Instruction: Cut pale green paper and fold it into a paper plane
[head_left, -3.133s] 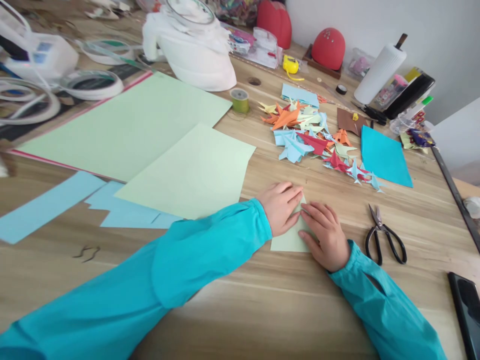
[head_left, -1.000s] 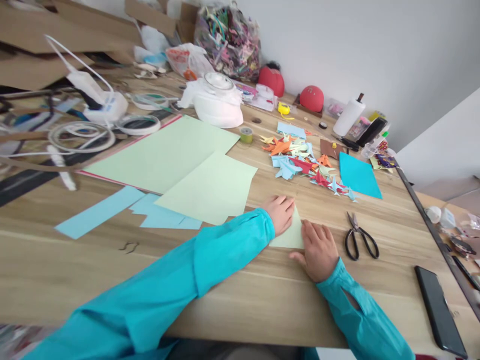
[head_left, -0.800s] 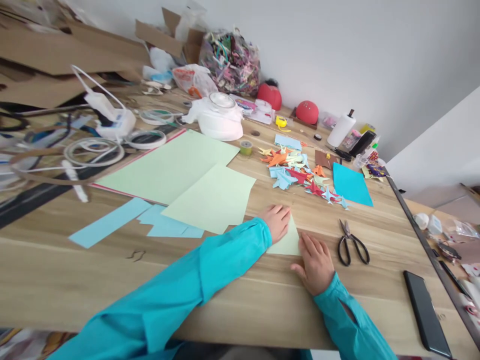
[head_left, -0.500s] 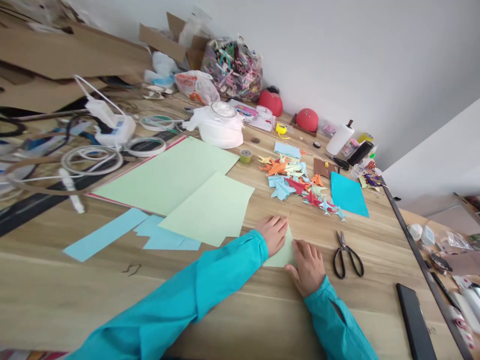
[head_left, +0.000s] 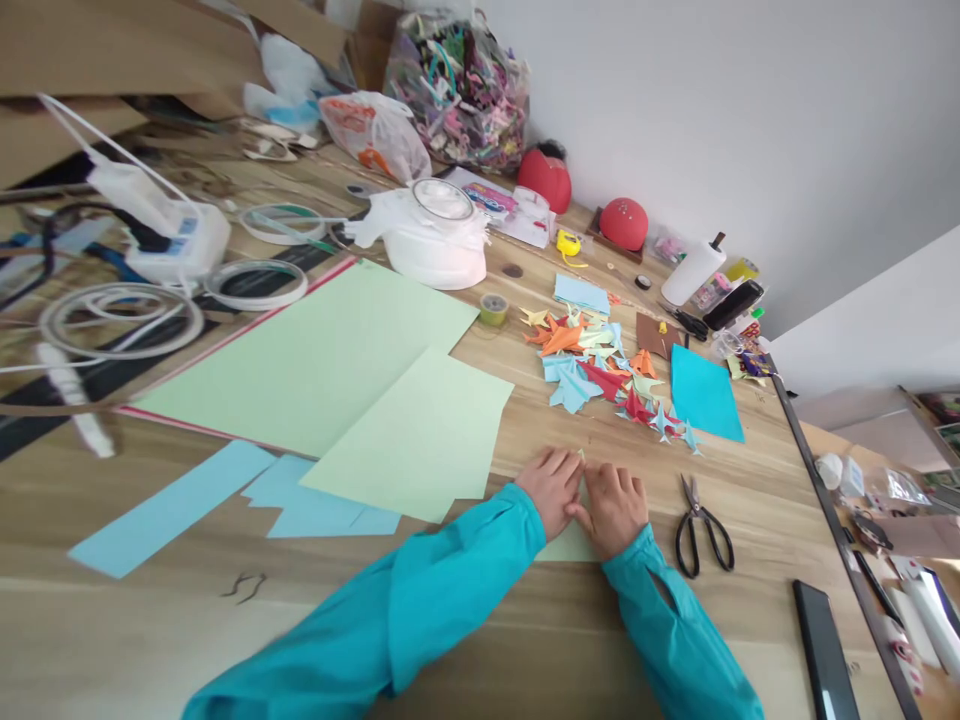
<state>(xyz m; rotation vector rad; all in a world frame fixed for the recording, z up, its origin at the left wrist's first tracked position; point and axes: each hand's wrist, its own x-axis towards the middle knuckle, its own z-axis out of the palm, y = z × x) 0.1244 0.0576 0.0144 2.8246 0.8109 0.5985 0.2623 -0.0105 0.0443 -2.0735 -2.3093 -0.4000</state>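
Observation:
A small pale green paper piece (head_left: 564,546) lies on the wooden table (head_left: 525,640) near its front edge, mostly covered by both hands. My left hand (head_left: 552,489) rests flat on its left part, fingers stretched forward. My right hand (head_left: 616,508) lies flat on its right part, fingers pointing toward the far side and touching the left hand. Both arms wear teal sleeves.
Black scissors (head_left: 700,527) lie just right of my hands. A pile of folded paper shapes (head_left: 600,375) and a teal sheet (head_left: 703,393) sit beyond. Large pale green sheets (head_left: 352,380) and light blue strips (head_left: 225,495) lie left. A dark phone (head_left: 825,655) lies at the right.
My right hand has slid left and forward onto the green piece until it touches my left hand. The camera has tilted, so the view shifted slightly.

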